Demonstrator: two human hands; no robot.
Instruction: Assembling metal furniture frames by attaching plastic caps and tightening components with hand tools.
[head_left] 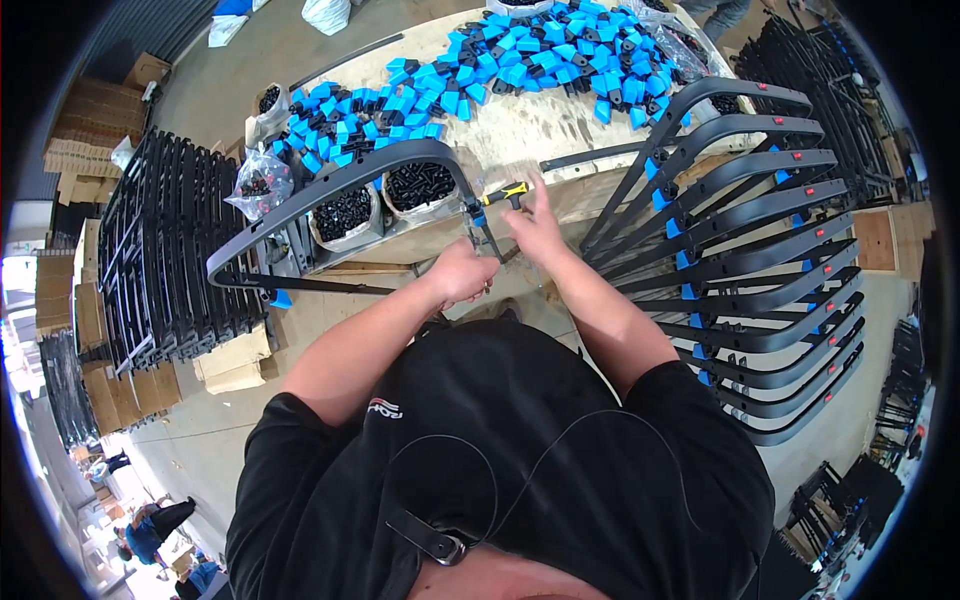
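In front of me a black curved tubular frame [330,185] lies across the table's near edge, with a blue piece [281,298] at its lower left. My left hand [464,274] is closed just below the frame's right end; what its fingers hold is hidden. My right hand [537,230] grips a yellow-and-black T-shaped hand driver [505,193] by its handle, one finger stretched upward. The driver's tip points left, at the frame's right side beside a small blue part [479,220].
A wooden table [520,130] carries a heap of blue-and-black plastic pieces [540,50]. Open bags of black bolts [420,186] and small black parts [345,215] stand near its front edge. Similar curved frames [760,250] are lined up at right; black frames [180,240] stack at left.
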